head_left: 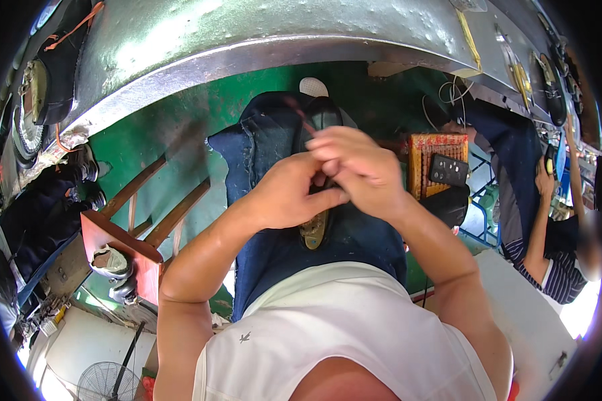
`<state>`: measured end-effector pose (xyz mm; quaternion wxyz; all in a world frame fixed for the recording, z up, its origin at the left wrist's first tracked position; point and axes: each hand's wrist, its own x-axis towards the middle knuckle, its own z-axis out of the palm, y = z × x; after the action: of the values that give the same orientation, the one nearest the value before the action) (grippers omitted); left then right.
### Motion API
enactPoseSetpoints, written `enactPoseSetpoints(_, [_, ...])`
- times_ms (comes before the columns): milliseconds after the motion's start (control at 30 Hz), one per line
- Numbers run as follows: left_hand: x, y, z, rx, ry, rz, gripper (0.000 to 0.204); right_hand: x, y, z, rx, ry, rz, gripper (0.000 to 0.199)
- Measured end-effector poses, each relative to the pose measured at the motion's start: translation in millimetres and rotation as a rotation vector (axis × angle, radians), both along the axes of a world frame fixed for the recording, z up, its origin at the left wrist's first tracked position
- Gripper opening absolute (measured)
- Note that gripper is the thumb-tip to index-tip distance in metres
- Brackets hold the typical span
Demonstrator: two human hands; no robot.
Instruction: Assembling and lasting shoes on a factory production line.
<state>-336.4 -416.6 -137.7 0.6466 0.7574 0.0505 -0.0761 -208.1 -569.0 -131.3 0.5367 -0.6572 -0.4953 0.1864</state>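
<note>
A dark shoe (314, 230) with a worn tan-gold end lies lengthwise on my lap, over blue denim cloth (267, 260). My left hand (289, 190) is closed around the middle of the shoe, its thumb pointing right across it. Just above and to the right, my right hand (362, 167) is closed and slightly smeared by motion, its fingers overlapping those of the left. From its fingertips a thin reddish strand or shaft (302, 119) reaches up and left, too blurred to name. Both hands cover the middle of the shoe.
A dented metal counter (261, 30) curves across the front, with dark shoes (55, 80) at its left. To the right, a woven-top stool (418, 150) carries a black key-like object (449, 169). A wooden stool (124, 247) stands left, and another person's arm (538, 227) shows far right.
</note>
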Motion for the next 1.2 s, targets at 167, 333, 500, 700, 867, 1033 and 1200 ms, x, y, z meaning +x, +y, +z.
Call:
enactPoseSetpoints(167, [-12,19,-5,-0.658,0.32,0.206,0.023,30,-10,29,-0.487,-0.471,0.315,0.026])
enactPoseSetpoints(333, [-10,21,3,-0.215,0.131,0.111,0.016,2,-29,48,-0.561,-0.006,0.339,0.018])
enactPoseSetpoints(500, [8,35,2,0.763,-0.904,-0.065,0.036,44,24,14,-0.925,0.991,0.501,0.035])
enactPoseSetpoints(700, [-12,30,-11,0.622,-0.697,0.176,0.014,56,19,-4,-0.529,0.83,0.326,0.014])
enactPoseSetpoints(867, [-51,23,-8,0.179,0.048,0.284,0.021,45,-19,10,-0.237,1.41,0.435,0.016])
enactPoseSetpoints(1033, [-75,26,-15,-0.065,0.448,0.279,0.031,53,-49,3,-0.869,0.1,0.36,0.02])
enactPoseSetpoints(1200, [-56,16,-14,-0.922,0.35,0.497,0.026,57,-3,-17,0.032,-0.462,0.044,0.009])
